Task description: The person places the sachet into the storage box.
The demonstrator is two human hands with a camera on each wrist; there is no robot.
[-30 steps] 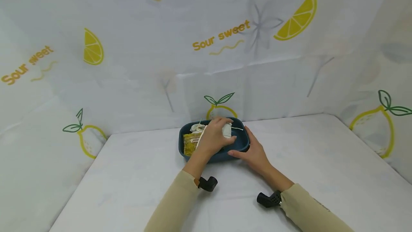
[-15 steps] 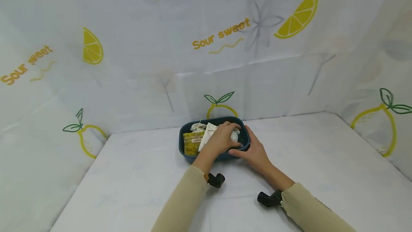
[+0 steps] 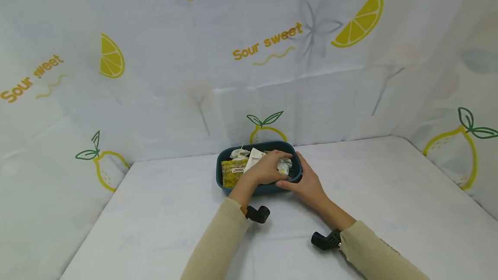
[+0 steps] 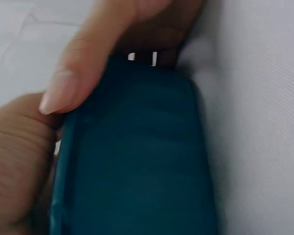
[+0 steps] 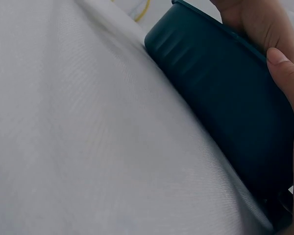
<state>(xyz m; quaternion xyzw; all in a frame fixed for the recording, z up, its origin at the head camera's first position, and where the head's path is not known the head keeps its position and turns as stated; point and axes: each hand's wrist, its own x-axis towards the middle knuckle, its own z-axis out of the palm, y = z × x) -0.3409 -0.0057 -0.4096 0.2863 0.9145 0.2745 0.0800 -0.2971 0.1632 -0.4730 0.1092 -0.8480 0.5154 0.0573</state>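
Observation:
A dark blue-green oval bin (image 3: 268,190) sits at the back of the table. Over its right half, my left hand (image 3: 264,170) reaches down, fingers and thumb curved round a small white bundle (image 3: 284,166) with a yellow spot; the palm hides part of it. My right hand (image 3: 309,185) grips the bin's right end, thumb over the front rim, fingers behind the outer wall. In the right wrist view, the right thumb (image 5: 279,61) presses the rim. The left wrist view shows the bin's front wall (image 4: 137,147), with my left hand (image 4: 17,156) above the rim.
In the bin's left half are a yellow patterned packet (image 3: 230,174) with a small label, a white packet (image 3: 254,157) and a crumpled white pouch (image 3: 239,154). Behind the bin hangs a white lemon-print cloth (image 3: 163,111). A white cloth covers the table (image 3: 163,219).
My left hand has moved right inside the bin with the white bundle, lower at the right end. The white packet behind it has come into view. The right hand has barely moved.

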